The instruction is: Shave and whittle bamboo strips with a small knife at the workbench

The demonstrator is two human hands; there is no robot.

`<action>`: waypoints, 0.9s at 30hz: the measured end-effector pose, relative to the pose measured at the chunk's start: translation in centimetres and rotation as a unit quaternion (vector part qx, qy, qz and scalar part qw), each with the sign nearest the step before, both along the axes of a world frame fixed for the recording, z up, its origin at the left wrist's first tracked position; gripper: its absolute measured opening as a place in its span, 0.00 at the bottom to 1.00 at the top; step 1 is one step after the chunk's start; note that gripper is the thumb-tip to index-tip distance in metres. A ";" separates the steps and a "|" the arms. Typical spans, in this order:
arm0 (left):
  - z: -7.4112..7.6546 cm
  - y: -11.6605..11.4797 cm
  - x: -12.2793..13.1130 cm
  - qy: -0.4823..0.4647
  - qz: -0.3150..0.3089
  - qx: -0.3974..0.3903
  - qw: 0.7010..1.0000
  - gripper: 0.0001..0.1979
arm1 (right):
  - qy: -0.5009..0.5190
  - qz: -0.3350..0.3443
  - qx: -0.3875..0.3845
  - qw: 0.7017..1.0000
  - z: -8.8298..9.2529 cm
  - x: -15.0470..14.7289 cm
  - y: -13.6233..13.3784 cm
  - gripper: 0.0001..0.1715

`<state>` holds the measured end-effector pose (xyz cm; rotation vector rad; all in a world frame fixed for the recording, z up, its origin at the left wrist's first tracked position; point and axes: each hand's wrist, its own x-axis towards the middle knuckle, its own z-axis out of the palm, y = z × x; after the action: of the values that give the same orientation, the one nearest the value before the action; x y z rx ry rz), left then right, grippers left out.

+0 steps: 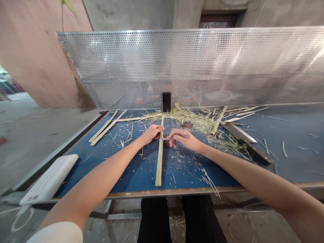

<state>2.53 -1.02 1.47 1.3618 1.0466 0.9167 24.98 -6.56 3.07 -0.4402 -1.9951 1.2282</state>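
Note:
A long pale bamboo strip (159,162) lies on the blue table top (141,172), running from the near edge toward the back. My left hand (152,132) is closed on the strip's left side near its middle. My right hand (183,139) is closed around a thin pinkish tool (172,137), a small knife or pen, whose tip lies across the strip. The two hands almost touch.
More bamboo strips (106,128) lie at the back left, others (238,116) at the back right. A heap of shavings (194,121) spreads behind my hands. A large cleaver (246,141) lies at right. A white phone (49,180) rests at the left edge. A perforated metal screen (192,67) closes off the back.

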 end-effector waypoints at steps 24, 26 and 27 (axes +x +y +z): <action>0.4 1.1 -0.7 -0.075 0.091 -0.012 0.993 0.15 | 0.019 0.056 -0.142 0.988 -0.1 -2.0 -2.7 0.13; 0.3 1.3 -0.9 -0.073 0.083 -0.010 0.994 0.15 | 0.020 0.036 -0.114 0.993 0.0 -1.9 -2.6 0.13; 0.2 1.4 -1.0 -0.070 0.073 -0.009 0.995 0.15 | 0.026 0.024 -0.105 0.994 0.0 -1.8 -2.4 0.13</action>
<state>1.52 0.37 1.70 1.1996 1.0535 1.0926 23.22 -8.96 3.07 -0.4592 -1.8509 1.4719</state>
